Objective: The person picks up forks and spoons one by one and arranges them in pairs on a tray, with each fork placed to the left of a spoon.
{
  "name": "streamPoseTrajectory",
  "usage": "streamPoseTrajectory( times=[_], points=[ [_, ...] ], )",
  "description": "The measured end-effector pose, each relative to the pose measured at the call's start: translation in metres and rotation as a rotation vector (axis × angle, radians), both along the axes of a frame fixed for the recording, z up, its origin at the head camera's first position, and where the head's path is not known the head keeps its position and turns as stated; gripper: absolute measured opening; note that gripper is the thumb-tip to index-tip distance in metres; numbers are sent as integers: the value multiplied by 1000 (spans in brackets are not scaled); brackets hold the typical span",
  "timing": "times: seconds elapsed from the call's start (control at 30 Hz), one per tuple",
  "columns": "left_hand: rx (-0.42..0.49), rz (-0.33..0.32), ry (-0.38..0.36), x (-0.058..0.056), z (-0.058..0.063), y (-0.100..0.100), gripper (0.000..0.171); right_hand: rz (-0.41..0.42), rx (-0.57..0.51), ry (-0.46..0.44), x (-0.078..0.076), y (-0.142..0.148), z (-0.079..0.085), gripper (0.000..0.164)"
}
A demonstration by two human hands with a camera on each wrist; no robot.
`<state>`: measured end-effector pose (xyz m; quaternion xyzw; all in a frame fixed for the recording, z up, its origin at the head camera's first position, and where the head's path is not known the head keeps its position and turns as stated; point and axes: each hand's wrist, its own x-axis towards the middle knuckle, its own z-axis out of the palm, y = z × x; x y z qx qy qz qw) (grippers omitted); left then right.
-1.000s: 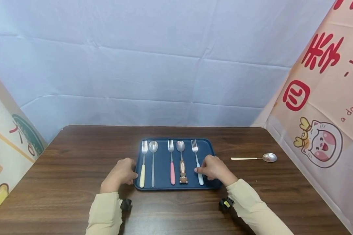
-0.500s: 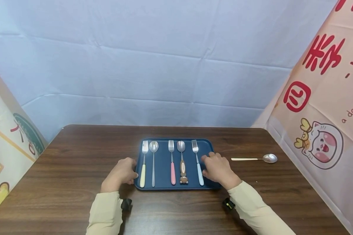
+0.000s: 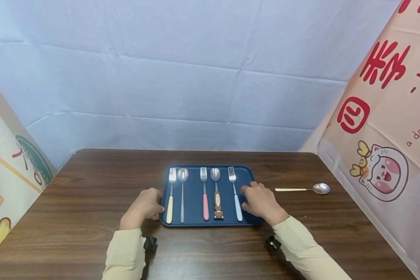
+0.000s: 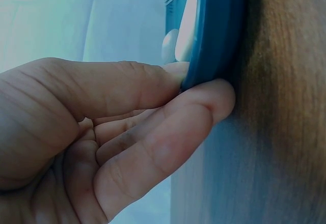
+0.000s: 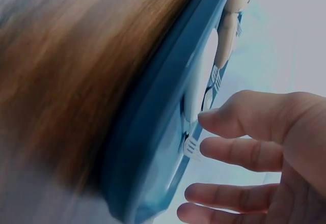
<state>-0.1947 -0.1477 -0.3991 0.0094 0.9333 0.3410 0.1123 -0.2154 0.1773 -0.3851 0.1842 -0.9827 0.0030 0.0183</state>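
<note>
A dark blue tray (image 3: 193, 198) lies on the table in the head view. My left hand (image 3: 145, 206) pinches its left rim, the thumb (image 4: 137, 84) above and the fingers underneath. On the tray, left to right, lie a yellow-handled fork (image 3: 170, 204), a metal spoon (image 3: 182, 196), a pink-handled fork (image 3: 205, 204), a brown bear-handled spoon (image 3: 217, 200) and a light-blue-handled fork (image 3: 237, 206). Over the tray's right side is my right hand (image 3: 260, 200), fingers spread and holding nothing. Its thumb (image 5: 219, 122) is close beside the light blue handle.
A spoon (image 3: 321, 189) with a cream handle lies sideways on the brown wooden table (image 3: 301, 225), right of the tray. A pale cloth (image 3: 182, 77) hangs behind the table, and a printed cloth (image 3: 388, 116) hangs at the right.
My right hand has let go of the light-blue-handled fork and moved slightly right, its fingers spreading. The left hand keeps its hold on the tray's rim.
</note>
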Motion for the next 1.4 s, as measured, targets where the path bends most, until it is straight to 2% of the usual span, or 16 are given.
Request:
streamPoseTrajectory(
  times=[0.37,0.67,0.97,1.17,1.4],
  points=[
    [-9,-6,12,0,1,0,41,-88,-64,-24,-8,30,-2,30],
    [-13,-9,17,0,0,0,41,-161,-94,-99,-12,52,-1,34],
    [-9,-7,17,0,0,0,41,-194,-111,-147,-19,74,-1,34],
    [-5,-9,18,-1,-1,0,40,-280,-140,-205,-24,85,-2,32],
    [-3,-10,19,-1,-1,0,39,-358,-147,-249,-27,94,-3,38]
  ],
)
